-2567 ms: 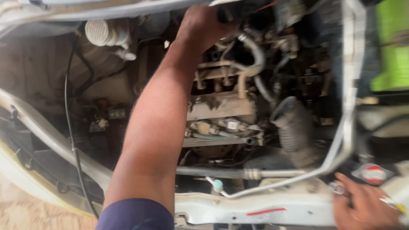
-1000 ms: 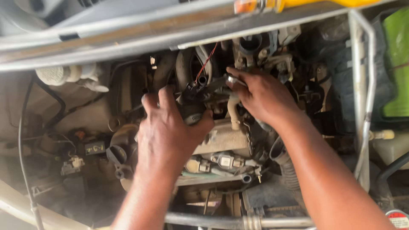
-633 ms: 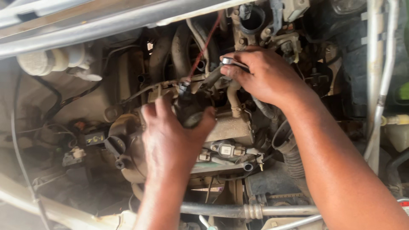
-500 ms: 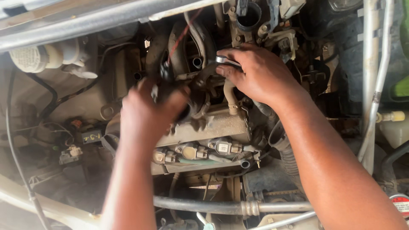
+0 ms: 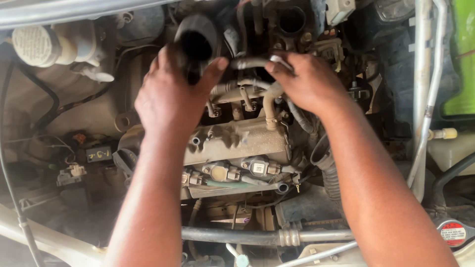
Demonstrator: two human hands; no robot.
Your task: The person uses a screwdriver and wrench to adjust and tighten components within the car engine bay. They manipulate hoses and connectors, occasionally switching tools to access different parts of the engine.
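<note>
I look down into a car's engine bay. My left hand (image 5: 170,96) grips a thick black rubber intake hose (image 5: 197,39), its open round end turned up toward me. My right hand (image 5: 307,81) is closed on a thin dark hose (image 5: 250,63) and a small metal fitting beside the black hose. Below both hands lies the dusty tan engine cover (image 5: 237,141) with several ignition coils (image 5: 237,170) along its near edge.
A white fluid reservoir with a round cap (image 5: 37,44) sits at the far left. A ribbed black hose (image 5: 329,170) runs down on the right. A metal pipe (image 5: 257,236) crosses the front. A red-labelled radiator cap (image 5: 452,232) is at the lower right, green bodywork (image 5: 460,59) beyond.
My left hand has lifted the black hose's end up and away from the engine, so its opening now faces me. My right hand stayed on the thin hose.
</note>
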